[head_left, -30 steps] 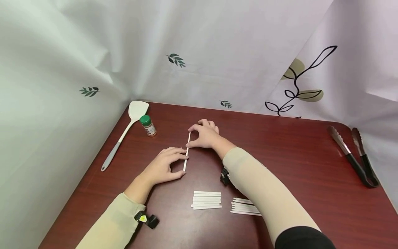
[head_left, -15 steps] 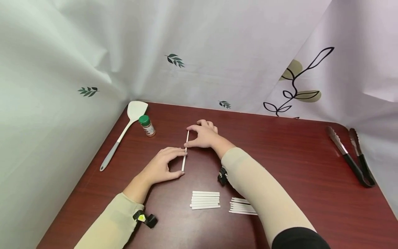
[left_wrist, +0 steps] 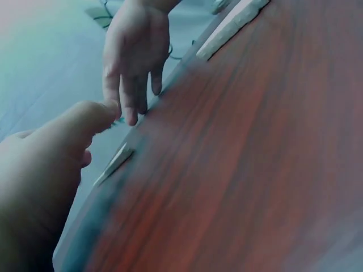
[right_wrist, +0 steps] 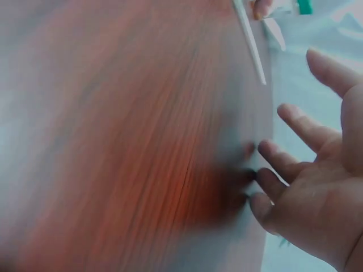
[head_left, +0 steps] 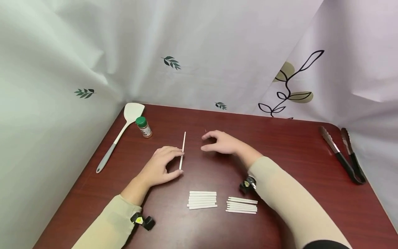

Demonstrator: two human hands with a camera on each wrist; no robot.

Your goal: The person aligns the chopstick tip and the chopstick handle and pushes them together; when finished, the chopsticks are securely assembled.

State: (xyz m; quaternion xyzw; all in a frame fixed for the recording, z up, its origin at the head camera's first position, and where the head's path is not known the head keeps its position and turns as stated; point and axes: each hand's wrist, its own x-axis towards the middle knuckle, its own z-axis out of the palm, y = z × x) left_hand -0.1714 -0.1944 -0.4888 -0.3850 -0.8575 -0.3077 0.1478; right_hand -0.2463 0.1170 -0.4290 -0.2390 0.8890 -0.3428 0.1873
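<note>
A thin white line of stick (head_left: pixel 184 141) lies on the dark red table, running away from me; whether it is one stick or two end to end, I cannot tell. My left hand (head_left: pixel 160 167) holds its nearer half, with fingertips near the middle and the thumb at the near end. Empty and apart from the stick, my right hand (head_left: pixel 224 142) hovers to its right with thumb and fingers spread. In the right wrist view, the stick (right_wrist: pixel 250 45) shows beyond the right hand (right_wrist: pixel 312 181). Closer to me lie two groups of white sticks, one left (head_left: pixel 202 200) and one right (head_left: pixel 242 205).
A white spatula (head_left: pixel 107 156) with a grey handle lies along the table's left edge. Next to it stands a green-capped spice jar (head_left: pixel 144 128). Black-handled metal tongs (head_left: pixel 345 160) lie at the far right. A white curtain (head_left: pixel 199 79) hangs behind the table (head_left: pixel 295 152).
My right hand has let go of the stick's far half and moved right, away from it. The left hand stays at the near half. The right group of sticks is now fully uncovered.
</note>
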